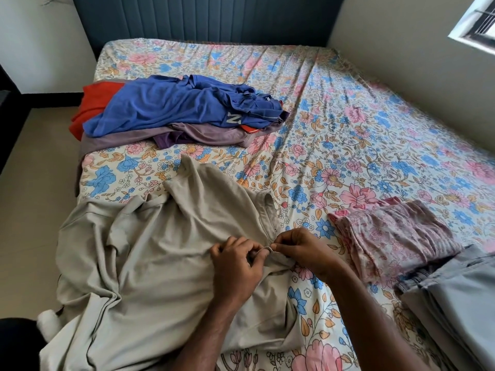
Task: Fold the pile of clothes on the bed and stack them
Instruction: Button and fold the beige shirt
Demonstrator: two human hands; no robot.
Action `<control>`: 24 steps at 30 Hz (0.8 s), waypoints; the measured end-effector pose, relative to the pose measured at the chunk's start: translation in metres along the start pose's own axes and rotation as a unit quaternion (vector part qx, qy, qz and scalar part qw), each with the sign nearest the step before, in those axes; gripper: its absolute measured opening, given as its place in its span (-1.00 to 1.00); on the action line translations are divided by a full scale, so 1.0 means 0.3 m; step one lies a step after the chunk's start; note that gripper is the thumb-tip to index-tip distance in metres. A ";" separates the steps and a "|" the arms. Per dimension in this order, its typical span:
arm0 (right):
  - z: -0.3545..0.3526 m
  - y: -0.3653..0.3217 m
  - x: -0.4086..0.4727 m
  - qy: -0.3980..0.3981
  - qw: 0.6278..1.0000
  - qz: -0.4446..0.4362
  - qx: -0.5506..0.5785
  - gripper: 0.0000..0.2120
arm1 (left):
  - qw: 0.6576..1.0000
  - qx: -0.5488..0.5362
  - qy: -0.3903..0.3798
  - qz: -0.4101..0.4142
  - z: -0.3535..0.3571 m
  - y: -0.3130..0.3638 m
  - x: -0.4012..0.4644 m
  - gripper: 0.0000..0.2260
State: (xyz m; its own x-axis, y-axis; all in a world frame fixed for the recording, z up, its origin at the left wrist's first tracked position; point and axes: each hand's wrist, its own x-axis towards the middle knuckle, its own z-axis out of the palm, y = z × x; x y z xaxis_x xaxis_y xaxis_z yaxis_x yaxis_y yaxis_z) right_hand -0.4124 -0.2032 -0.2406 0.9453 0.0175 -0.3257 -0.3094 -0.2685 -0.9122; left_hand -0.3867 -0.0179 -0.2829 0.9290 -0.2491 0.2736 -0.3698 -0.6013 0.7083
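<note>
Beige garment (150, 253) spread on bed (334, 124), collar edge pinched between left hand (235, 266) and right hand (302, 250) grip

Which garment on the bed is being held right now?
The beige garment: both the left hand and right hand pinch its edge. The blue shirt and folded pink cloth lie untouched.

Soft daylight from the window (479, 22), edges bowed by wide-angle distortion.
</note>
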 end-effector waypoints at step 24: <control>0.017 -0.002 -0.010 -0.001 0.999 -0.020 -0.034 -0.83 | 0.998 -0.002 -0.031 -0.051 -0.001 0.007 0.023 -0.84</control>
State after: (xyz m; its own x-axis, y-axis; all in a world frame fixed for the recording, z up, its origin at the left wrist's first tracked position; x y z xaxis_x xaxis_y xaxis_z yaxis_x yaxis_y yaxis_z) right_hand -0.4157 -0.1981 -0.2402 0.9568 0.0307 -0.2892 -0.2632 -0.3315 -0.9060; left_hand -0.3810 -0.0206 -0.2793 0.9594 -0.2336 0.1581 -0.2725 -0.6232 0.7331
